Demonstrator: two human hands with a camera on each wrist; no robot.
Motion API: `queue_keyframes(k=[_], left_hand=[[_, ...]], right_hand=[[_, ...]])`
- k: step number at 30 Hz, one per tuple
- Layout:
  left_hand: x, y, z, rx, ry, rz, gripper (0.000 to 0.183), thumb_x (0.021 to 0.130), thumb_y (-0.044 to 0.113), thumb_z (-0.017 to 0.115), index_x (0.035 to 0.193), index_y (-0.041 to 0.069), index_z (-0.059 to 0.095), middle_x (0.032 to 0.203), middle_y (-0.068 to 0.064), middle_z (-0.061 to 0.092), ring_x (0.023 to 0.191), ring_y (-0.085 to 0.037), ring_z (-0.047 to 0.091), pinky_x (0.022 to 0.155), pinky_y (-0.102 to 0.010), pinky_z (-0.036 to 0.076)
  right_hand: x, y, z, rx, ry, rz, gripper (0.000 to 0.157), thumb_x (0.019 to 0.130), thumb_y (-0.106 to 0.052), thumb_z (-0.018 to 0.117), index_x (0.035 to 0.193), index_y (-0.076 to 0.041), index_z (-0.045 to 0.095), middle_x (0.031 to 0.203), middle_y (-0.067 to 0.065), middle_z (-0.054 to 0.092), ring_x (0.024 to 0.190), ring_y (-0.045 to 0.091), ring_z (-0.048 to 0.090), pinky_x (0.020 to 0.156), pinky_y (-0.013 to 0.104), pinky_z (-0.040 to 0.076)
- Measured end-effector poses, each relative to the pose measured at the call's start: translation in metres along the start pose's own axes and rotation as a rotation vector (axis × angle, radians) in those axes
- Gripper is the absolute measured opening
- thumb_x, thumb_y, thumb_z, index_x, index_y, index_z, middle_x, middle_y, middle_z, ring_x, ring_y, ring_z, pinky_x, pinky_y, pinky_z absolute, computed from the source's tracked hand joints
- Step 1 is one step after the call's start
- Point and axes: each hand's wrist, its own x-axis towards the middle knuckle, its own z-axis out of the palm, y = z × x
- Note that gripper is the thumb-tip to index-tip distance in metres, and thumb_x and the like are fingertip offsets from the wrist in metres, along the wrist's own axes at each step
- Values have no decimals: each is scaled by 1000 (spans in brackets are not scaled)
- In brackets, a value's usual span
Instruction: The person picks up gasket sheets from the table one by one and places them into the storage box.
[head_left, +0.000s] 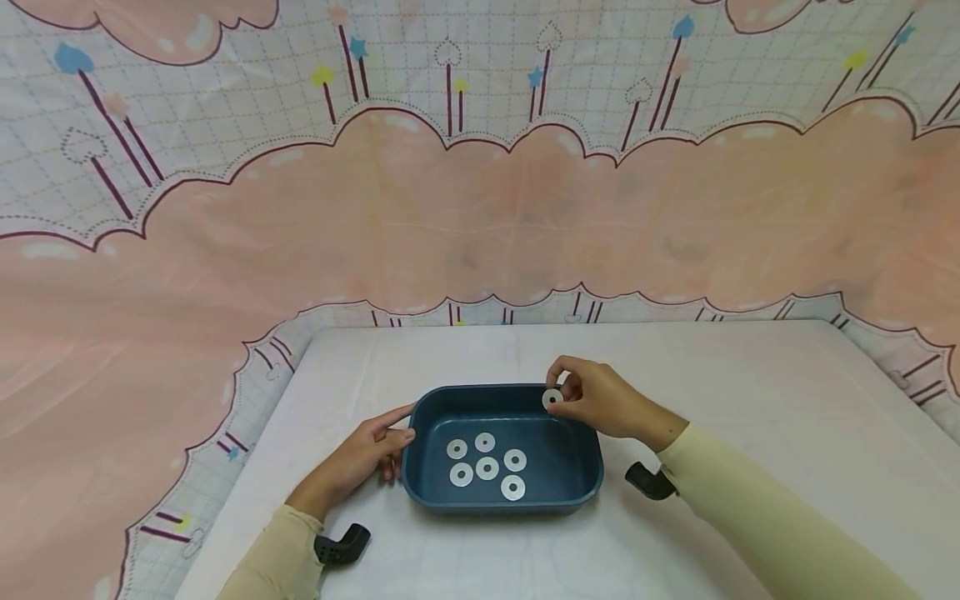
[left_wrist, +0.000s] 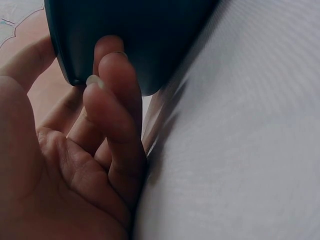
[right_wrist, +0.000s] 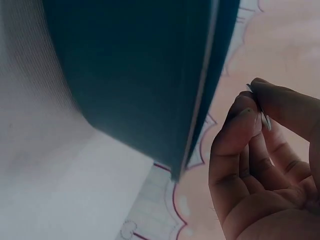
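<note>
A dark blue oblong tray [head_left: 558,477] stands on the white table. Several flat, pale round washers [head_left: 480,469] with centre holes lie loose on its bottom, left of middle. At the tray's left end, my left hand [head_left: 356,458] grips the rim, the index finger stretched toward the back corner; the left wrist view shows curled fingers [left_wrist: 117,107] against the outer wall. My right hand [head_left: 603,400] pinches one washer [head_left: 546,401] between thumb and fingertips above the tray's back right corner. Edge-on, that washer [right_wrist: 266,121] shows as a thin disc in the right wrist view.
The white tabletop [head_left: 757,400] extends on both sides of the tray. Behind it hangs a pink and white patterned cloth [head_left: 480,217]. Black devices stick out at both wrists, one by the left sleeve [head_left: 342,546] and one by the right sleeve [head_left: 649,482].
</note>
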Motion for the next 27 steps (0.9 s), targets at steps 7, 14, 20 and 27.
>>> queue_keyframes(k=[7, 14, 20, 27], left_hand=[[0, 1, 0, -3, 0, -2, 62, 102, 29, 56, 156, 10, 33, 71, -3, 61, 60, -15, 60, 56, -29, 52], [1, 1, 0, -2, -1, -5, 62, 102, 29, 56, 156, 10, 33, 71, -3, 62, 60, -15, 60, 57, -28, 52], [1, 0, 0, -4, -2, -3, 62, 102, 30, 57, 157, 11, 33, 71, -4, 61, 59, -15, 60, 56, -29, 52], [0, 0, 0, -3, 1, -2, 62, 102, 29, 56, 156, 10, 33, 71, -3, 61, 59, -15, 60, 56, -29, 52]], right_hand=[[8, 0, 15, -14, -50, -35, 23, 87, -10, 77, 104, -11, 61, 75, 0, 56, 69, 12, 54, 61, 23, 48], [11, 0, 30, -7, -85, -18, 23, 88, -9, 76, 107, -9, 63, 77, 1, 58, 71, 12, 56, 64, 20, 52], [16, 0, 41, -16, -110, -31, 21, 88, -7, 75, 105, -8, 63, 75, 0, 58, 69, 12, 55, 61, 20, 51], [20, -1, 50, -88, -116, -22, 21, 88, -6, 75, 106, -9, 65, 72, -1, 58, 64, 10, 55, 58, 20, 50]])
